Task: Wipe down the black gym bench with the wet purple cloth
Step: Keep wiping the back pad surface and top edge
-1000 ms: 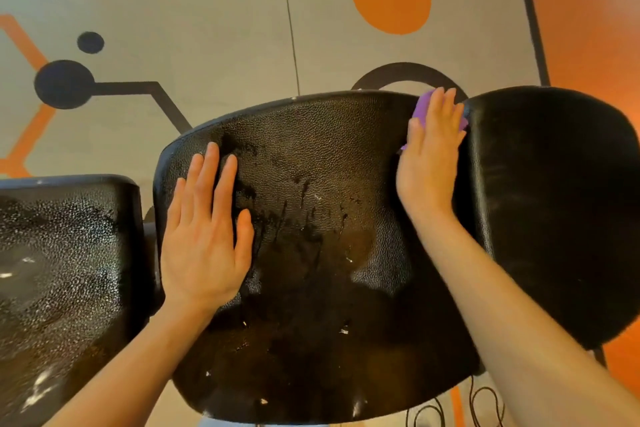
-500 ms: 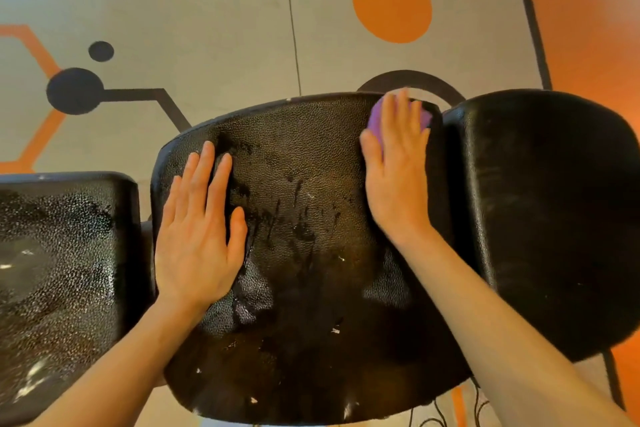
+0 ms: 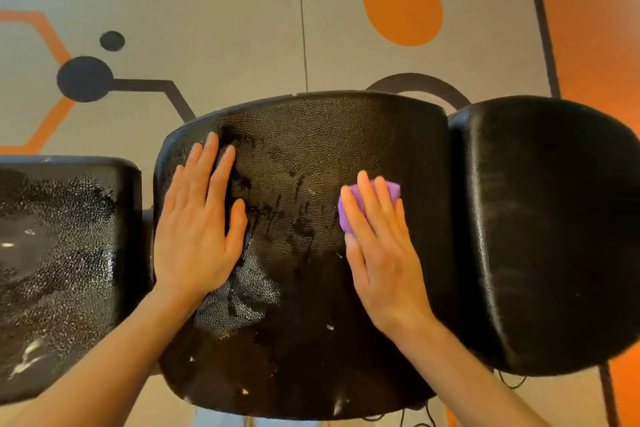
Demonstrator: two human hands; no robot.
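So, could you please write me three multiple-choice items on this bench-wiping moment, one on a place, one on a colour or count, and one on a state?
1. Where is the cloth?
A. On the middle pad, under the right hand
B. On the floor
C. On the left pad

2. What colour is the cloth?
A. Green
B. White
C. Purple

3. How does the left hand lie?
A. Clenched in a fist
B. Flat, fingers straight, on the middle pad
C. Lifted clear of the bench

Answers:
1 A, purple fabric shows beneath the right hand's fingers on the middle pad.
2 C, the fabric that shows is plainly purple.
3 B, its palm and straight fingers rest on the pad's left part.
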